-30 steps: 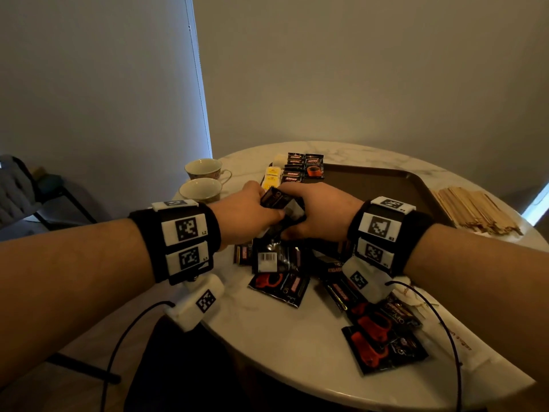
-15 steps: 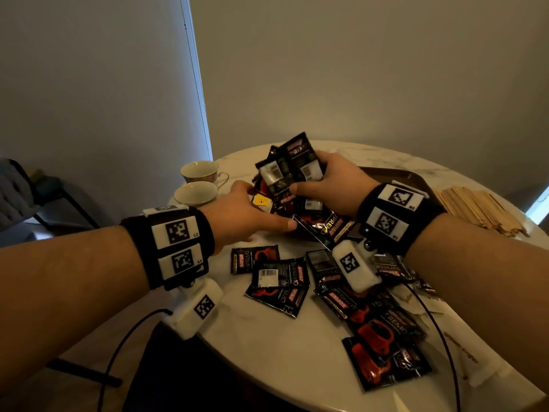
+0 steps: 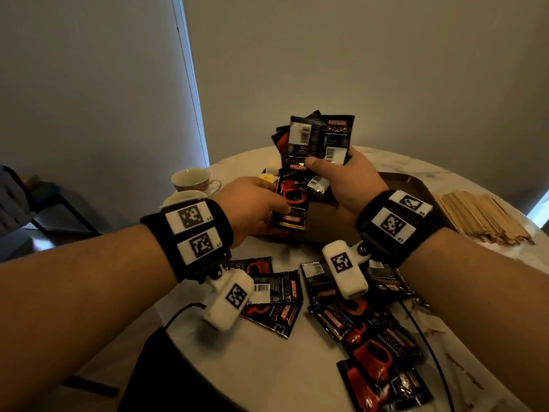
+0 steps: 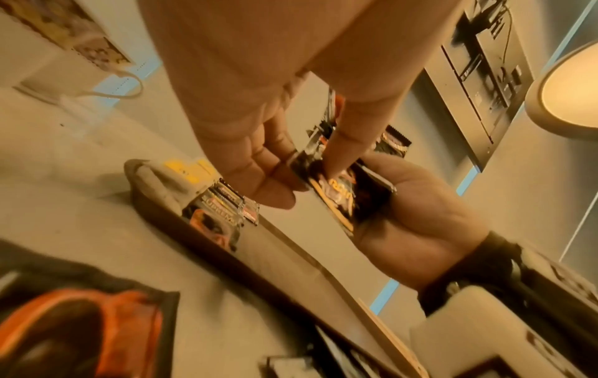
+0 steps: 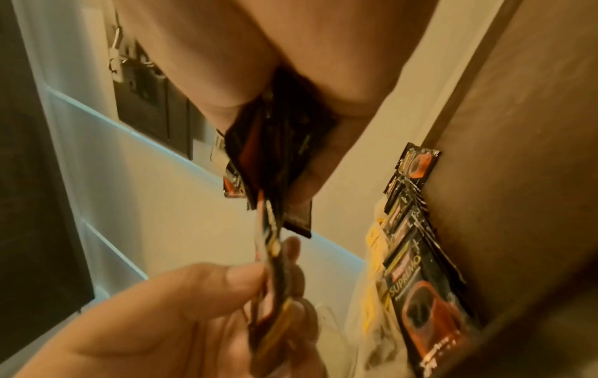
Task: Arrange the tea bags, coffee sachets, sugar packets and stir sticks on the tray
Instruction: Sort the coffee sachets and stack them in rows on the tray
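A round marble table (image 3: 267,370) is set before plain grey walls, with a brown tray (image 3: 416,185) at its far side. A fanned bunch of coffee sachets (image 3: 320,138) is held upright above the tray's near edge by the right hand (image 3: 350,179), thumb clamped across the front and fingers curled behind. One sachet (image 3: 292,209) at the bunch's lower end is pinched between thumb and fingers of the left hand (image 3: 252,203), whose forearm is stretched forward. More loose sachets (image 3: 371,337) are scattered on the table near both wrists. Stir sticks (image 3: 481,218) are piled right of the tray, and two cups (image 3: 193,178) are seen at the left.
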The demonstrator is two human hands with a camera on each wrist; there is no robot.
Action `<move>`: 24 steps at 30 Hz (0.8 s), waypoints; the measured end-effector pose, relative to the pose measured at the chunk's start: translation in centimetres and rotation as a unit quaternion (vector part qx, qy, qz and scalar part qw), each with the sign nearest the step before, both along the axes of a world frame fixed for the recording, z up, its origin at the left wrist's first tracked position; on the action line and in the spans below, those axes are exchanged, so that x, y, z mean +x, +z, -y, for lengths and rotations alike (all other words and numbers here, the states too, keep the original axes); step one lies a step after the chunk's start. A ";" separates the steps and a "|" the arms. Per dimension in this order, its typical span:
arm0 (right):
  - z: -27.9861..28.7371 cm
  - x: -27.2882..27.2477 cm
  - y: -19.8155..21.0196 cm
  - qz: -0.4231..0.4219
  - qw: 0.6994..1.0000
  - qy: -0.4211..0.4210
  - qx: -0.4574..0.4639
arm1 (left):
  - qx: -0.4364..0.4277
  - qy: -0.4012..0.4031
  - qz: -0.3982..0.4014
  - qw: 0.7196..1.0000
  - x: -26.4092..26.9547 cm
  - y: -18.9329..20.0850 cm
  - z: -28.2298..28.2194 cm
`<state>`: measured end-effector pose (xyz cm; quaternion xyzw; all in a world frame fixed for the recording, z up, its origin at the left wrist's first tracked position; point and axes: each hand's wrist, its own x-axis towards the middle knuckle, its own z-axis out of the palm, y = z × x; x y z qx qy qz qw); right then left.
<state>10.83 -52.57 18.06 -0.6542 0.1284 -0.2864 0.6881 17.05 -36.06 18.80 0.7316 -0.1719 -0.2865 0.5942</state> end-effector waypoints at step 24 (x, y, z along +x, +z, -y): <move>7.2 5.1 -1.5 -0.073 0.986 0.084 0.125 | -0.271 0.111 -0.165 0.942 6.7 0.2 9.7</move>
